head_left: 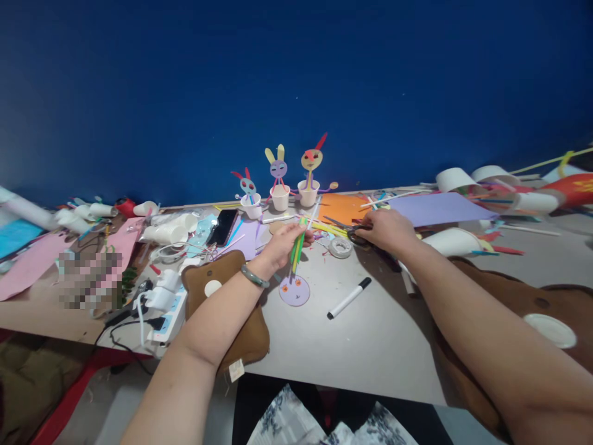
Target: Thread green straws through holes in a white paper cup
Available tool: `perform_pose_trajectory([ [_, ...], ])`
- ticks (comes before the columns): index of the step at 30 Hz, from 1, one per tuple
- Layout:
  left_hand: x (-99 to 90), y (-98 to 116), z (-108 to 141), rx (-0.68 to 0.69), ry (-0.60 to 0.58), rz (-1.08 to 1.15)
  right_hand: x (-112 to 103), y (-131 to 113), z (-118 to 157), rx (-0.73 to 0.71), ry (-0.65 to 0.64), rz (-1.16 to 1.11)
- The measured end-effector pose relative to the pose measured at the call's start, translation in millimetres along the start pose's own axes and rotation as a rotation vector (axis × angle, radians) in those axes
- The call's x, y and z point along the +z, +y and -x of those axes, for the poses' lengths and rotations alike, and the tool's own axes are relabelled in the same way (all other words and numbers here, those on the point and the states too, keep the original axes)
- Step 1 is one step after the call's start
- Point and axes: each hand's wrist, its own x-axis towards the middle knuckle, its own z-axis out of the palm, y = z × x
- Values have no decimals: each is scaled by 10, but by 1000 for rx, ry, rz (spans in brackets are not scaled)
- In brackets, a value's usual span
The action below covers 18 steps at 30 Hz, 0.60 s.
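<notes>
Looks like metal on the scissors, matt paper on the purple sheet, smooth plastic on the marker, and matt cloth on the brown cushion.

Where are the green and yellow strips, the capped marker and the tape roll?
Green and yellow strips (297,253): head view, on the lengths below the left hand (293,238).
Capped marker (348,299): head view, middle of the white barrel.
Tape roll (341,254): head view, near side of the ring.

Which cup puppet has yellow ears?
The middle puppet, with the purple face. The left puppet has red ears, and the right puppet, with the yellow face, shows a red one.
</notes>
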Motion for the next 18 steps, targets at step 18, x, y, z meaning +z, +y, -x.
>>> perform_pose_trajectory([
  [18,80,85,134,53,-209,42,-91,-609,427,-300,-68,-1179],
])
